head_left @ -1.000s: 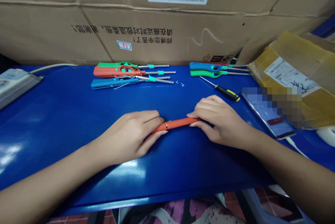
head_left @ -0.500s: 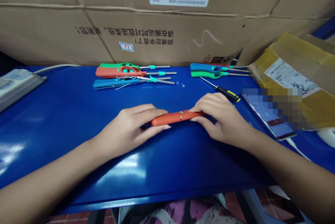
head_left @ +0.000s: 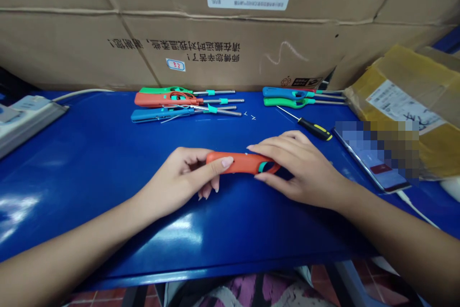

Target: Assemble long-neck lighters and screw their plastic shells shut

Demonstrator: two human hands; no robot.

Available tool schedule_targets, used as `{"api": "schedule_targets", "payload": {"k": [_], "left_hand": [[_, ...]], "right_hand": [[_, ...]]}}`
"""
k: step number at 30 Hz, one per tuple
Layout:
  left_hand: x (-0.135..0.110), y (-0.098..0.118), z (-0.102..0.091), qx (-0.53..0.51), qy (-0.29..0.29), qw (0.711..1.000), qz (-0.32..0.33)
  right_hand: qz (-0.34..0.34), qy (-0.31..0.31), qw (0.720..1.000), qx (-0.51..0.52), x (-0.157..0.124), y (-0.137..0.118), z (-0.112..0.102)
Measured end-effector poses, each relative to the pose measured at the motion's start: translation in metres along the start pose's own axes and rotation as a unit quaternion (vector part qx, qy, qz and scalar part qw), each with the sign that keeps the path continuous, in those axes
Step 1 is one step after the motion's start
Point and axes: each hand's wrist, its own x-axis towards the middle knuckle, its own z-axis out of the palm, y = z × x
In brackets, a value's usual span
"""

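An orange lighter handle (head_left: pixel 240 162) with a teal trigger lies sideways just above the blue table (head_left: pixel 108 173), held at both ends. My left hand (head_left: pixel 183 182) pinches its left end, thumb on top. My right hand (head_left: pixel 298 165) curls over its right end, fingers wrapped around the trigger loop. Behind them lies a pile of green, orange and blue long-nosed lighters (head_left: pixel 179 103), some opened with loose wires. Two more lighters (head_left: pixel 291 97), blue and green, rest at the back right.
A black-and-yellow screwdriver (head_left: pixel 309 127) lies behind my right hand. A phone (head_left: pixel 373 161) and a taped yellow parcel (head_left: pixel 406 101) sit at the right. A large cardboard box (head_left: pixel 230 24) walls off the back. A grey power strip (head_left: pixel 25 115) is at the left edge.
The orange handle has been rolled so its teal trigger side faces up. My left hand shifted from covering its end to pinching it with the thumb on top.
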Motion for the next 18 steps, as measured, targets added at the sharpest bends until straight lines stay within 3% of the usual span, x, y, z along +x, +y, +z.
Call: {"api": "schedule_targets", "payload": {"k": [3,6,8,9,12,14,18], "left_hand": [[0.002,-0.001,0.009,-0.16,-0.039,0.978,-0.127],[0.003,-0.004,0.012,-0.134,-0.062,0.982,-0.118],[0.002,-0.006,0.01,-0.011,-0.03,0.999,-0.009],[0.001,-0.008,0.008,0.074,-0.008,0.995,0.071],[-0.002,-0.013,0.001,0.298,0.023,0.91,0.288],[-0.003,-0.016,0.0,0.363,0.019,0.863,0.351],[-0.006,-0.02,0.003,0.389,0.007,0.842,0.375]], "right_hand": [[-0.053,-0.007,0.998,-0.043,0.0,-0.004,0.005],[-0.06,0.004,0.996,-0.068,0.0,-0.007,0.007],[-0.051,0.016,0.996,-0.073,-0.001,-0.007,0.007],[-0.049,0.02,0.996,-0.07,-0.001,-0.006,0.007],[-0.047,0.017,0.997,-0.054,-0.003,-0.005,0.006],[-0.054,0.011,0.997,-0.047,-0.003,-0.005,0.006],[-0.07,0.025,0.997,-0.036,-0.005,-0.007,0.008]]}}
